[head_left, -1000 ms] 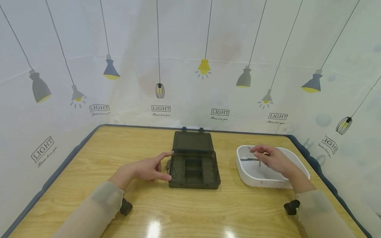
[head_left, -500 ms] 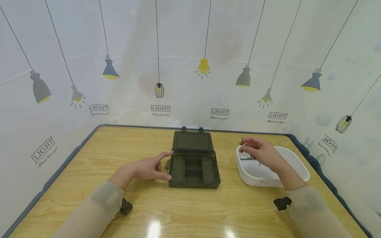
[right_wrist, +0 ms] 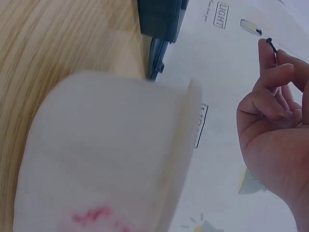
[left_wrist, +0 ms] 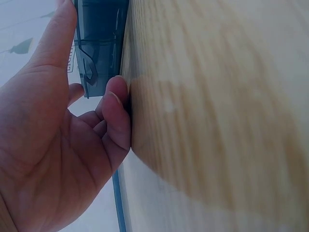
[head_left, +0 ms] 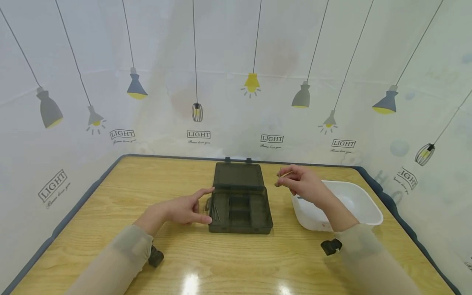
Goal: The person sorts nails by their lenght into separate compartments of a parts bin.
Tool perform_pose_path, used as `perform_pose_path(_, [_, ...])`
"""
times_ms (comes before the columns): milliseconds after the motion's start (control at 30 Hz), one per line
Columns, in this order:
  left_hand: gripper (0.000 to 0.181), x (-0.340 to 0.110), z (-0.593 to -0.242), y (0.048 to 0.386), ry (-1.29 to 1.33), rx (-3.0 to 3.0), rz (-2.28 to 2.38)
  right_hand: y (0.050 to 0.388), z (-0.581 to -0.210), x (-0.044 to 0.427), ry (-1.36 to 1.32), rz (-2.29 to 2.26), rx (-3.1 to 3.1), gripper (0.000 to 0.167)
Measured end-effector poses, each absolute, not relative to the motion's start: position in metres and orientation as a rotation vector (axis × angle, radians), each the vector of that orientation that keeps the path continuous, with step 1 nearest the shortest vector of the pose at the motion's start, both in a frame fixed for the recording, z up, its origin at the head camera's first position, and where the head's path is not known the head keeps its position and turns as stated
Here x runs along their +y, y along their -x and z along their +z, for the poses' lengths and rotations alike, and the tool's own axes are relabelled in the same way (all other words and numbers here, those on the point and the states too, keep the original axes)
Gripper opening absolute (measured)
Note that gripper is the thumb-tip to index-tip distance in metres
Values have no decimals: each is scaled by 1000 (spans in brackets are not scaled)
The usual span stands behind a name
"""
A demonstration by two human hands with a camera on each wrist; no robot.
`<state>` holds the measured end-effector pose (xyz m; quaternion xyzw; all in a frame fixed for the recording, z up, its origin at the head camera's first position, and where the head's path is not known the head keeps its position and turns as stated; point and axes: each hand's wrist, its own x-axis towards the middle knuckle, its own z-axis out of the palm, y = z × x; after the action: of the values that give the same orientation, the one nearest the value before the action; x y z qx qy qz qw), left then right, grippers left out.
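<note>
Right hand (head_left: pixel 302 184) pinches the nail-like pin (right_wrist: pixel 272 46): likely light, stiff, slippery; grip mid-shaft. Left hand (head_left: pixel 180 209), thumb and forefinger apart, touches the box (head_left: pixel 240 230) beside it.

A dark, headed pin (right_wrist: pixel 272 46) is held nearly upright near the open smoky box (head_left: pixel 241 228), slim pins (head_left: pixel 218 213) in its left compartment (head_left: pixel 223 201).

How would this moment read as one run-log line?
left hand: touching left side of dark box | right hand: pinching nail-like piece beside white tray | box: lid open, slim pieces inside, left
</note>
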<state>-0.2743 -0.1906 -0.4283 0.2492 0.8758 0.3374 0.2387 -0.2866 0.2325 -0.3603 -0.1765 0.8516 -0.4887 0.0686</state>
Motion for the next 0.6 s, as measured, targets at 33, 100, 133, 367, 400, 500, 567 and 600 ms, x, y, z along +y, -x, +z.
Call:
perform_pose_path(33, [106, -191, -428, 274, -683, 2398, 925, 287, -360, 228, 543, -1471, 2556, 23])
perform_pose_path(100, [106, -191, -429, 275, -681, 2401, 923, 289, -362, 221, 566, -1474, 2540, 22])
perform_pose_path(133, [106, -191, -429, 275, -682, 2401, 922, 290, -364, 217, 576, -1476, 2531, 22])
perform_pose_path(367, [106, -192, -431, 278, -684, 2417, 900, 292, -376, 187, 601, -1446, 2477, 23])
perform_pose_path(400, [106, -192, -431, 278, -686, 2416, 904, 291, -377, 182, 602, -1443, 2467, 23])
perform_pose_path(500, [106, -192, -433, 279, -693, 2414, 910, 290, -383, 168, 619, -1436, 2440, 23])
perform_pose_path(567, [106, -192, -433, 278, -694, 2413, 912, 289, -387, 160, 621, -1420, 2435, 21])
perform_pose_path(600, [106, -192, -433, 278, -691, 2416, 908, 289, -389, 156, 626, -1411, 2430, 20])
